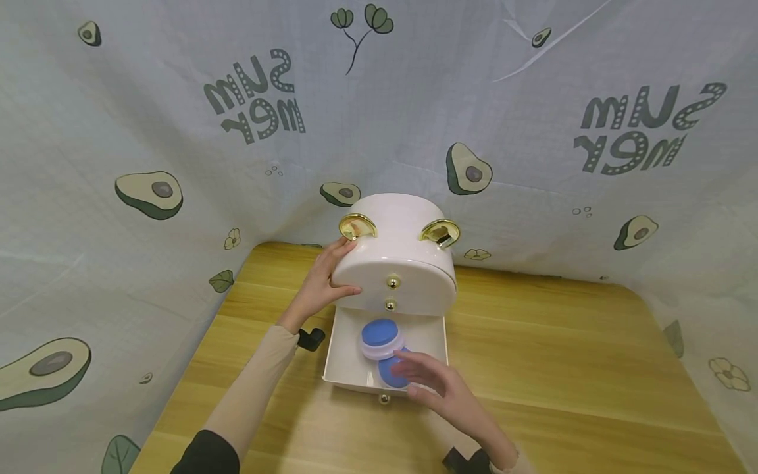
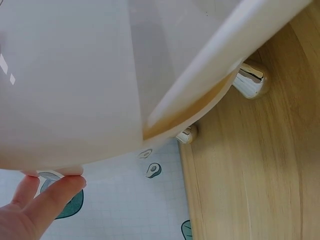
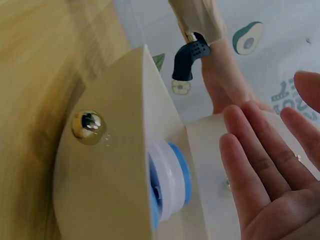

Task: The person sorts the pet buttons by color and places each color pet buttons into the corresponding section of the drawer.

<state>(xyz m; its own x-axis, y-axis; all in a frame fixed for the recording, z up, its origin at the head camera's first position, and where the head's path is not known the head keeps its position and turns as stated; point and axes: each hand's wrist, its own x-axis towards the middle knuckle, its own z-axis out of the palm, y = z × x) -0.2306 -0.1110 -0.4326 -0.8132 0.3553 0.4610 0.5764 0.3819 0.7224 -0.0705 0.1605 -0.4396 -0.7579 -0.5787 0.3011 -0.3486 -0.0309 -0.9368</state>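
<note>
A glossy white drawer box (image 1: 397,230) with a rounded top and gold ear-like ornaments stands on the table, its lowest drawer (image 1: 343,355) pulled out. My left hand (image 1: 322,280) braces its left side, thumb across the front and fingers straight along the curved wall. In the drawer lies a round, blue-topped container (image 1: 380,334) with a pale band. A second round blue piece (image 1: 391,372) lies against it, partly covered by my right hand (image 1: 435,388). That hand hovers over the drawer's front right with fingers extended and holds nothing.
The wooden table (image 1: 562,355) extends to both sides of the box. Behind it hangs a pale cloth (image 1: 385,131) printed with avocados. A gold knob (image 1: 384,399) juts from the drawer front. Black wrist mounts (image 1: 311,339) sit on the forearms.
</note>
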